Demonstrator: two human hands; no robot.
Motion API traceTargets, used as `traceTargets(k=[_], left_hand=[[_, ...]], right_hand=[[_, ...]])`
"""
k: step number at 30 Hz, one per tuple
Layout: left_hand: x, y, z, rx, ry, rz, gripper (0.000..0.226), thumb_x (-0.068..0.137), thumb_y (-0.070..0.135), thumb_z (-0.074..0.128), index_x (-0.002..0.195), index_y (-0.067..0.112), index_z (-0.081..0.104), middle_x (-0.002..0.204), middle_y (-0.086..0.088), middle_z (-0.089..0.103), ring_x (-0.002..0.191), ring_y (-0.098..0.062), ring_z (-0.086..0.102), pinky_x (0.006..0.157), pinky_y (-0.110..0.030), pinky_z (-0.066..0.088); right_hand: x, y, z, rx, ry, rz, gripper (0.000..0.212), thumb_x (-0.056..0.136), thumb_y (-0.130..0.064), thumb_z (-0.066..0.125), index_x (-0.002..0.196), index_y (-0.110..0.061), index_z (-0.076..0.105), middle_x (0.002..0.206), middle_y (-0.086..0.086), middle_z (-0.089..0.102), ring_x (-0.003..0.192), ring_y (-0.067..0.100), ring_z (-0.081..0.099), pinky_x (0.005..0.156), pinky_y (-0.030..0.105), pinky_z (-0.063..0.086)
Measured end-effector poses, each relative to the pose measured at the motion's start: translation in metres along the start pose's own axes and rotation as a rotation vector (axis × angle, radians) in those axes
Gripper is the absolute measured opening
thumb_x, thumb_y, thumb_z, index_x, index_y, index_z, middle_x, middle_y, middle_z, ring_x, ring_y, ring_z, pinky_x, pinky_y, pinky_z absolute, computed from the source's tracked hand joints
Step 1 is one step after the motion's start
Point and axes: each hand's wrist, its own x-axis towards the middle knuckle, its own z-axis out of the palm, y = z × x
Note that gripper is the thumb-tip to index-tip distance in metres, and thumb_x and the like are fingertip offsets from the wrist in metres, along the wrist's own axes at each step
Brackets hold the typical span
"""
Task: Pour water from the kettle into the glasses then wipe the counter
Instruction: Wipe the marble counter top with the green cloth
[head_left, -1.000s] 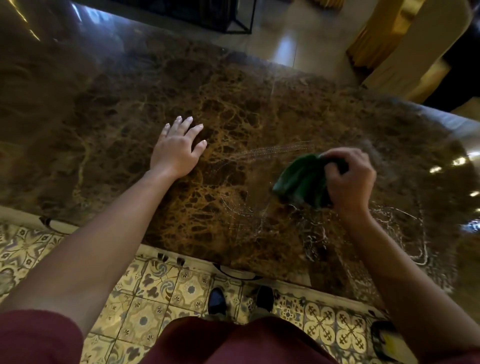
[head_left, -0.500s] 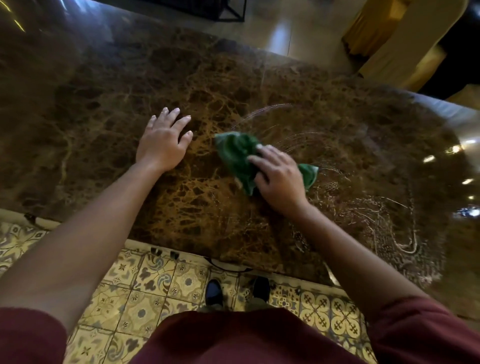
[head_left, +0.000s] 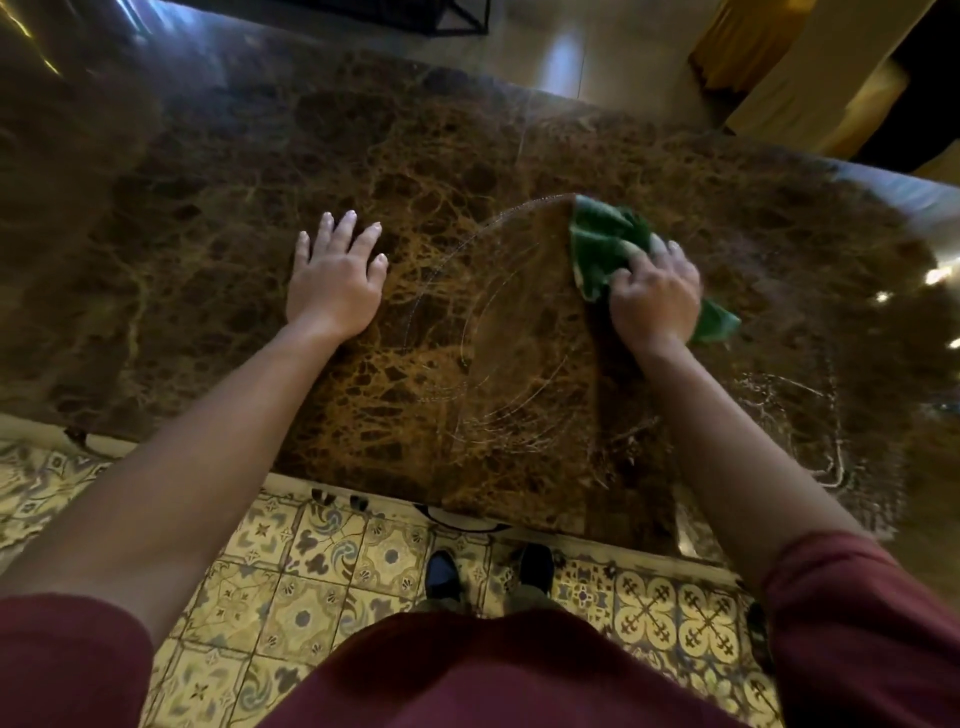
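**Desk:** What does the frame show, starting with the cloth?

**Photographer:** A crumpled green cloth (head_left: 605, 244) lies on the brown marble tabletop (head_left: 208, 218), pinned under the right hand (head_left: 655, 296). The fingers curl over the fabric and bunch it; one end sticks out past the fingertips, another trails out behind the heel of the hand, on its outer side. The wiping step looks to be in hand.

**Desk:** And the other hand?

**Photographer:** The left hand (head_left: 335, 283) rests flat on the stone, fingers spread, holding nothing. It sits well apart from the cloth, across a patch of thin curved water streaks (head_left: 498, 364) that lies between the two hands.

**Desk:** Kettle, glasses?

**Photographer:** Neither is in view, so I cannot say whether the pouring is finished.

**Desk:** What could go wrong?

**Photographer:** My judgement only: a sodden cloth would spread water rather than lift it, and the arcs suggest just that. More beaded streaks (head_left: 810, 415) sit behind the right hand, beside that forearm, near the tabletop's near edge; a hasty pass there could push water over onto the patterned floor tiles (head_left: 322, 561) by the person's shoes (head_left: 441, 571). The loose tail of cloth could also drag a fresh trail across wiped stone. And a palm leaning on wet polished marble can slip.
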Motion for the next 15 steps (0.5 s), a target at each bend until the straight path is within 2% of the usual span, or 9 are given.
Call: traceTargets(k=[4, 7, 9, 11, 13, 15], left_hand=[[0.0, 0.0, 0.0, -0.007, -0.015, 0.009, 0.056, 0.107, 0.048, 0.024, 0.159, 0.028, 0.027, 0.17, -0.004, 0.014, 0.157, -0.024, 0.004, 0.126, -0.049, 0.002], [0.0, -0.002, 0.0, -0.003, -0.004, -0.001, 0.056, 0.107, 0.048, 0.024, 0.159, 0.028, 0.027, 0.17, -0.004, 0.014, 0.157, -0.024, 0.004, 0.126, -0.048, 0.001], [0.0, 0.0, 0.001, -0.003, -0.001, 0.004, 0.056, 0.107, 0.048, 0.023, 0.159, 0.028, 0.028, 0.17, -0.004, 0.015, 0.157, -0.023, 0.004, 0.126, -0.048, 0.001], [0.0, 0.001, 0.002, -0.001, 0.007, 0.002, 0.056, 0.106, 0.048, 0.022, 0.159, 0.028, 0.028, 0.17, -0.003, 0.015, 0.157, -0.023, 0.005, 0.126, -0.049, 0.002], [0.0, 0.001, 0.003, 0.004, 0.019, -0.006, 0.056, 0.106, 0.048, 0.022, 0.159, 0.029, 0.028, 0.17, -0.003, 0.016, 0.157, -0.023, 0.005, 0.127, -0.049, 0.003], [-0.001, 0.0, 0.004, 0.0, 0.026, -0.012, 0.056, 0.106, 0.049, 0.022, 0.159, 0.029, 0.028, 0.17, -0.002, 0.016, 0.157, -0.023, 0.005, 0.127, -0.049, 0.004]], right_hand=[[-0.074, -0.061, 0.003, 0.047, -0.093, -0.404, 0.046, 0.102, -0.034, 0.041, 0.144, -0.03, 0.058, 0.163, 0.007, 0.043, 0.155, 0.03, 0.032, 0.128, 0.052, 0.019], [-0.145, -0.038, -0.005, 0.066, -0.146, -0.607, 0.044, 0.1, -0.033, 0.046, 0.14, -0.028, 0.064, 0.16, 0.005, 0.048, 0.154, 0.029, 0.036, 0.128, 0.054, 0.021], [-0.136, 0.004, -0.013, 0.026, -0.117, -0.545, 0.043, 0.101, -0.033, 0.045, 0.139, -0.026, 0.065, 0.159, 0.005, 0.049, 0.152, 0.03, 0.039, 0.126, 0.058, 0.024], [-0.09, 0.033, -0.019, -0.038, -0.05, -0.331, 0.049, 0.101, -0.037, 0.039, 0.142, -0.023, 0.062, 0.161, 0.008, 0.047, 0.152, 0.034, 0.038, 0.125, 0.058, 0.023], [-0.039, 0.031, -0.015, -0.05, -0.044, -0.08, 0.058, 0.099, -0.042, 0.031, 0.15, -0.023, 0.054, 0.166, 0.009, 0.039, 0.155, 0.034, 0.03, 0.127, 0.056, 0.018], [-0.015, -0.002, -0.005, -0.057, -0.059, -0.026, 0.058, 0.101, -0.042, 0.032, 0.154, -0.025, 0.05, 0.168, 0.01, 0.034, 0.157, 0.032, 0.024, 0.128, 0.053, 0.016]])
